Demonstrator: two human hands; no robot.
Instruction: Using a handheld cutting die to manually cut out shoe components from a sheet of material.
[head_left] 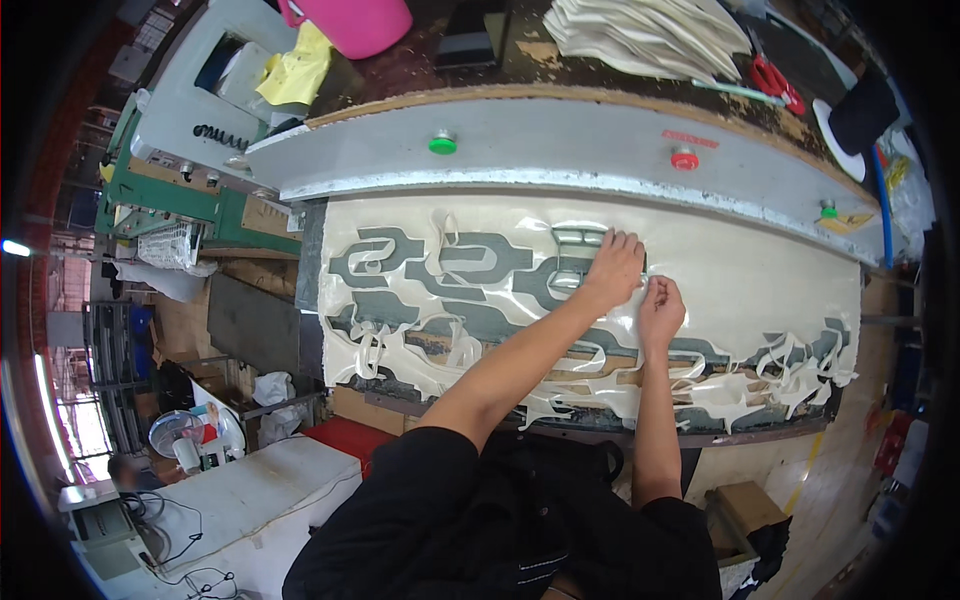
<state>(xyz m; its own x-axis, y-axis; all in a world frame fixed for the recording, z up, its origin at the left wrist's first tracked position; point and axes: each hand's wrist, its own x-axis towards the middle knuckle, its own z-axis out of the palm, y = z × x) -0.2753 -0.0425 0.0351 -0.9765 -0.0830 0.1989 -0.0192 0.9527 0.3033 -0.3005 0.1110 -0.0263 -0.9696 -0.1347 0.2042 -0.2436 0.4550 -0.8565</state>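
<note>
Black cloth of the person's shirt [430, 520] fills the near edge. Beyond it spreads the work in hand, a broad cream sheet [750, 270], smooth and slightly glossy, lying before a long grey metal beam [560, 140]. Cutting looks partly done: forked, round-shouldered openings on the left bare a dark board [390, 305], and the near edge is down to curling, limp scraps [735, 395]. The upper right is uncut, so a good share seems left. At the boundary sits a rigid, runged frame [580, 238], probably the cutter. The left hand [615, 268] bends half-open over its right end, grip unclear; the right hand [660, 305] is curled nearly closed beside it, contents hidden.
</note>
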